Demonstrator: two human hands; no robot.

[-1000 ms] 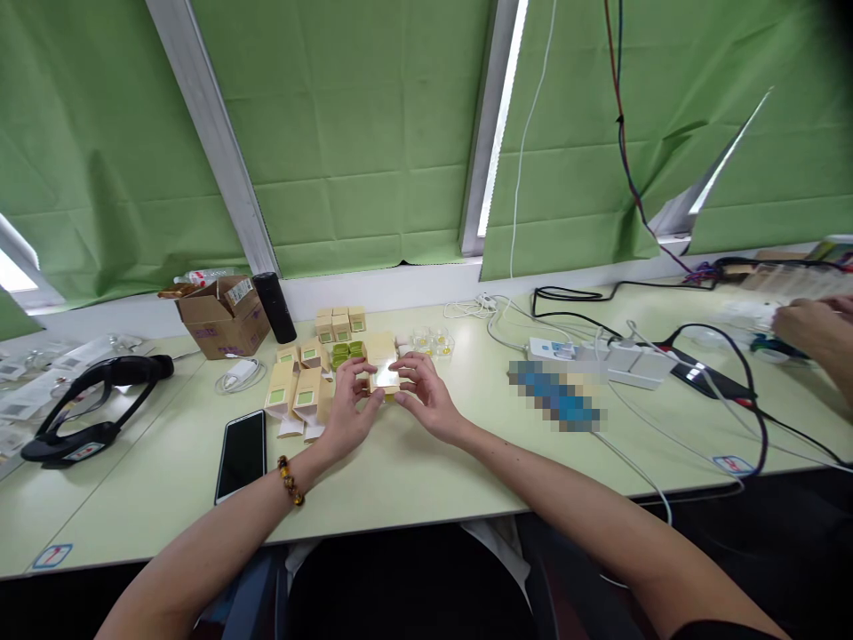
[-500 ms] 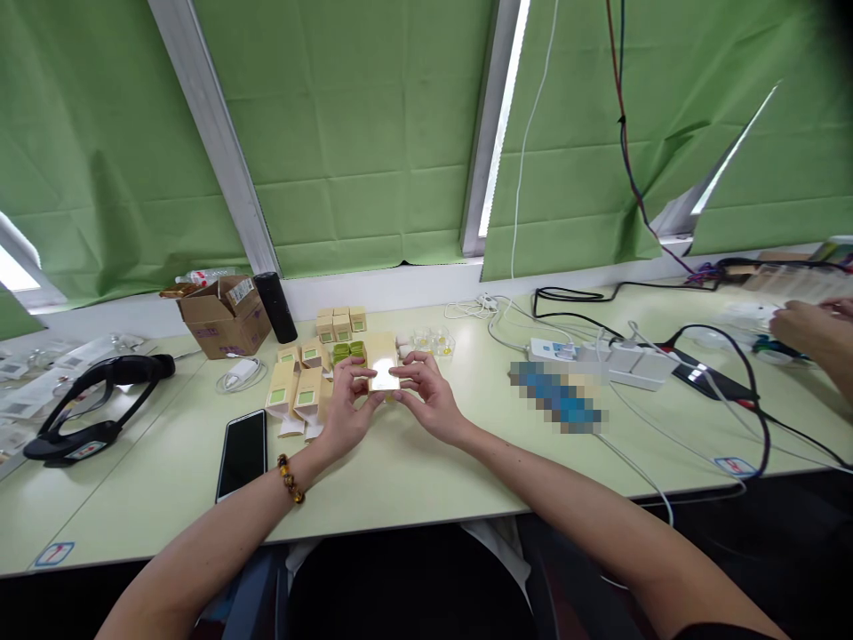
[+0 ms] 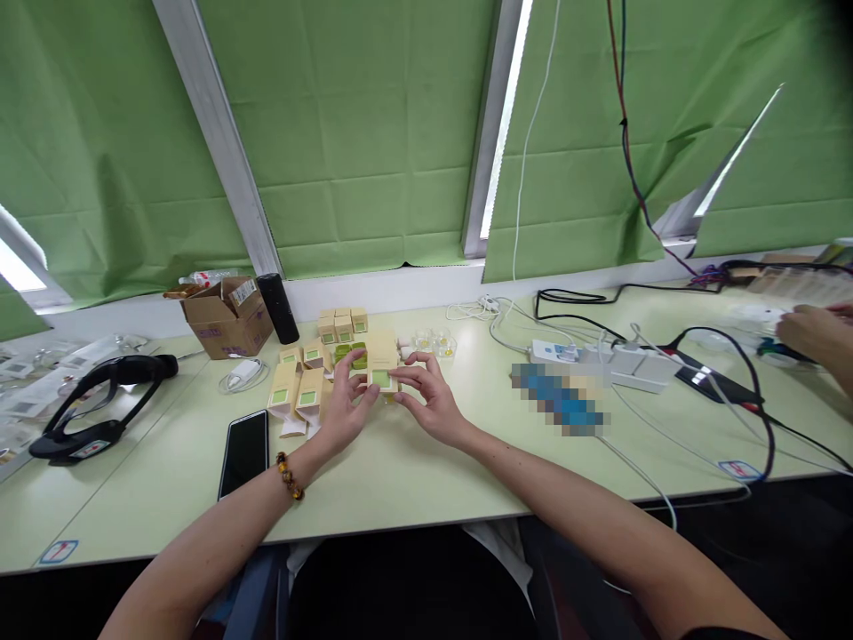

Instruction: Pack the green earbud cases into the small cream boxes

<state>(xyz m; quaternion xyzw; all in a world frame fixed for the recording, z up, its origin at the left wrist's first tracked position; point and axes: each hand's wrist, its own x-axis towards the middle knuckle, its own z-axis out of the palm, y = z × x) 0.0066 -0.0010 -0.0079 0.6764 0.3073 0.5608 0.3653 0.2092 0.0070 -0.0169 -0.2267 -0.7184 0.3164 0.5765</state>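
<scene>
Between both hands is a small tan carton with a pale green square on its near face. My left hand closes on its left side, thumb at the near face. From the right, my right hand pinches it with fingertips and thumb. A bit of something clear and yellowish shows under the carton, too small to name. Open tan boxes with green squares lie left of my left hand, and green pieces sit behind it. Small clear cups with yellow in them stand beyond my right hand.
Several small closed cartons stand at the back. To the left are a phone, a black headset, a cardboard box and a black cylinder. Rightward lie a power strip, cables and another person's hand.
The carton has tilted between my hands: the bright glare on its near face is gone and the green square shows. My left thumb has shifted up onto that face.
</scene>
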